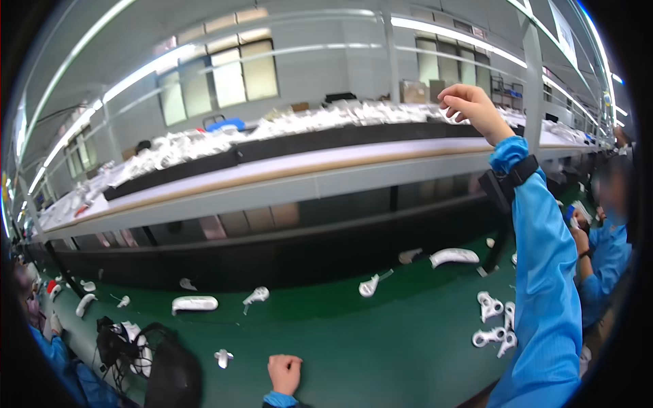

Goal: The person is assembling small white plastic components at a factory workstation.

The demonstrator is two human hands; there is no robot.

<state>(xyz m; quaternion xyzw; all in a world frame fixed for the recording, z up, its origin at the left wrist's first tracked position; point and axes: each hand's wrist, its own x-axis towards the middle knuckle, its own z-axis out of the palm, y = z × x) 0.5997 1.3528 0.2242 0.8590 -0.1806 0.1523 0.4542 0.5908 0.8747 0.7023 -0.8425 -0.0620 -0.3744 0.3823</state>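
My right hand [473, 109] is raised at the upper right, in front of the heap of white plastic parts [320, 122] on the shelf. Its fingers are bent and somewhat apart, and nothing shows between them. A black band with a dark box [509, 182] is strapped round the blue sleeve at that wrist. Low in the middle, my left hand [284, 374] is curled into a fist at the green tabletop [326, 340]; anything inside it is hidden. Left of the fist lies a small white part [223, 358].
Long white curved casings [194, 304] and white ring-ended parts [488, 306] lie about the table. A black bag [173, 370] and cables are at the lower left. A dark ledge [286, 146] fronts the shelf. Co-workers in blue sit at left and right [609, 251].
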